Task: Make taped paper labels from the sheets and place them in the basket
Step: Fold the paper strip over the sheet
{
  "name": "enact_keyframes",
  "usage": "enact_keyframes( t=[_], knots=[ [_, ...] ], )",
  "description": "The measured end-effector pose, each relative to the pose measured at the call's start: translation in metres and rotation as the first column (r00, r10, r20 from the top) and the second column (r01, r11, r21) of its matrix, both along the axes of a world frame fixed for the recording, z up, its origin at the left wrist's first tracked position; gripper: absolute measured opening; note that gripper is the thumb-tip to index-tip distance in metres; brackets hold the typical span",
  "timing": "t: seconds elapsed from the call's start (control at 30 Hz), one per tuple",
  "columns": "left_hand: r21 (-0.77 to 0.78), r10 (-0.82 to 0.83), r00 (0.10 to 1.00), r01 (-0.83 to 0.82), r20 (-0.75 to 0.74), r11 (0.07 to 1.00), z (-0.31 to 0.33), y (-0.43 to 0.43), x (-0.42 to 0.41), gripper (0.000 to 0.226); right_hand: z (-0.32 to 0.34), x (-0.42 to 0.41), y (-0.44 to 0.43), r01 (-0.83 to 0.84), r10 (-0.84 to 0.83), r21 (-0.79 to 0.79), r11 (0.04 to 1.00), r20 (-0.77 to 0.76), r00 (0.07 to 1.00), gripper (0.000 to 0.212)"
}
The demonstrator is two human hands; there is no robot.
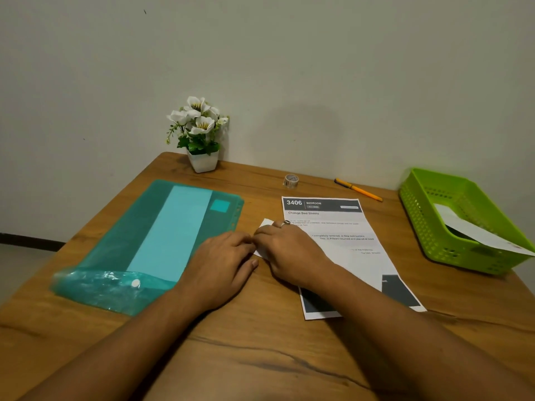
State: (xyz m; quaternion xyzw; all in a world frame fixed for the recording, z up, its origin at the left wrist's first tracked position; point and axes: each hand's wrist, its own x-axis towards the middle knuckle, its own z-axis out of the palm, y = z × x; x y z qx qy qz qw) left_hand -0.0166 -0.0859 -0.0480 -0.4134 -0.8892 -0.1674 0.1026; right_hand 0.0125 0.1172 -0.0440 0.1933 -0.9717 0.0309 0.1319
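A small folded white paper piece [266, 224] lies on the wooden table [260, 342], mostly hidden under my two hands. My left hand [223, 264] and my right hand [285, 250] meet at its left edge, fingers curled down onto it. Under my right hand lies a printed sheet [341, 227] headed "3406 BEDROOM". A clear tape roll [291, 180] stands behind the sheet. At the right stands the green basket [419, 215] with a white paper piece [474, 230] inside.
A teal plastic folder [150, 241] with paper inside covers the table's left part. An orange pen [359, 190] lies at the back. A white pot of artificial flowers [201, 134] stands against the wall.
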Motion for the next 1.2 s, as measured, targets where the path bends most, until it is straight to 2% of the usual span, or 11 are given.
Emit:
enact_keyframes(
  t=[0.17, 0.37, 0.53, 0.67, 0.77, 1.0, 1.2],
  knots=[
    [0.038, 0.007, 1.000, -0.008, 0.021, 0.999, 0.001, 0.000, 0.001, 0.042, -0.004, 0.003, 0.003, -0.007, 0.006, -0.037, 0.999, -0.019, 1.000, 0.033],
    [0.080, 0.024, 0.999, -0.027, 0.036, 0.996, 0.003, -0.001, 0.003, 0.037, 0.003, -0.013, 0.019, 0.152, -0.154, -0.077, 0.985, -0.022, 0.988, 0.029],
    [0.080, 0.025, 0.999, -0.027, 0.033, 0.996, 0.004, -0.002, 0.003, 0.038, 0.008, -0.012, 0.016, 0.154, -0.154, -0.072, 0.985, 0.009, 0.988, 0.028],
    [0.092, 0.018, 1.000, -0.020, 0.021, 0.996, 0.002, -0.002, 0.003, 0.038, 0.013, -0.005, 0.006, 0.060, -0.059, -0.013, 0.998, 0.067, 0.996, 0.023],
    [0.111, 0.009, 1.000, -0.010, 0.006, 0.994, -0.001, -0.003, 0.002, 0.035, 0.008, 0.008, -0.003, -0.006, 0.007, -0.028, 1.000, 0.068, 0.998, 0.026],
    [0.116, 0.009, 1.000, -0.011, 0.010, 0.993, 0.001, -0.002, 0.002, 0.039, 0.009, -0.007, 0.012, 0.168, -0.167, -0.015, 0.986, 0.040, 0.985, 0.027],
    [0.094, 0.019, 1.000, -0.020, 0.006, 0.995, 0.002, -0.002, 0.003, 0.040, 0.014, -0.007, 0.009, 0.218, -0.214, -0.025, 0.976, 0.096, 0.972, 0.030]
  ],
)
